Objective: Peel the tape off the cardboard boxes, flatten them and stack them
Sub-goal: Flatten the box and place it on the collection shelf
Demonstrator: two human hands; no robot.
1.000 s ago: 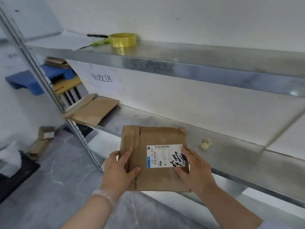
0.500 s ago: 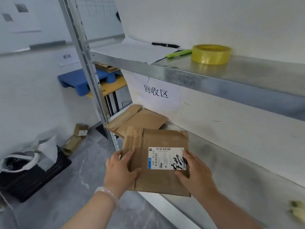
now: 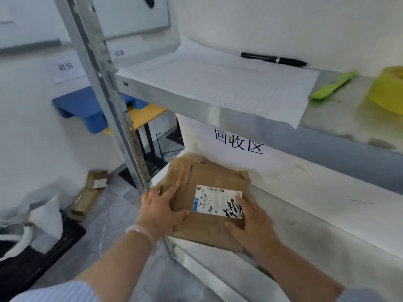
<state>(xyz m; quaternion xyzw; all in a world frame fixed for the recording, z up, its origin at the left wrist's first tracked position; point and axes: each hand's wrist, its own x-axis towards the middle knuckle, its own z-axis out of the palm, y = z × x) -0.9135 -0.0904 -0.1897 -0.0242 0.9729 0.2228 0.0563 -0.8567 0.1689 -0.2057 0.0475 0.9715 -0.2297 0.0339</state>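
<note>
Head view: a person stands at a metal rack with both hands laid on a flattened cardboard box (image 3: 207, 229) at the left end of the lower shelf (image 3: 309, 238), its near edge jutting over the shelf's front lip. The left hand (image 3: 160, 211), with a pale bracelet (image 3: 141, 233) at the wrist, rests flat on the box's left part, fingers straight and thumb spread. The right hand (image 3: 254, 223) lies flat on the right part, fingers straight, their tips covering a corner of the white shipping label (image 3: 216, 201). The box sits on another flattened cardboard piece (image 3: 181, 165) that shows beyond its far edge. On the wall behind is a white sign (image 3: 238, 142) with black characters. The upper shelf (image 3: 196, 100) carries a sheet of paper (image 3: 218, 83), a black pen (image 3: 273, 59), a green tool (image 3: 333, 85) and a yellow tape roll (image 3: 387, 90). Left of the rack's upright post (image 3: 102, 79) are a blue pallet (image 3: 87, 107) and folded cardboard on the floor (image 3: 89, 192).
</note>
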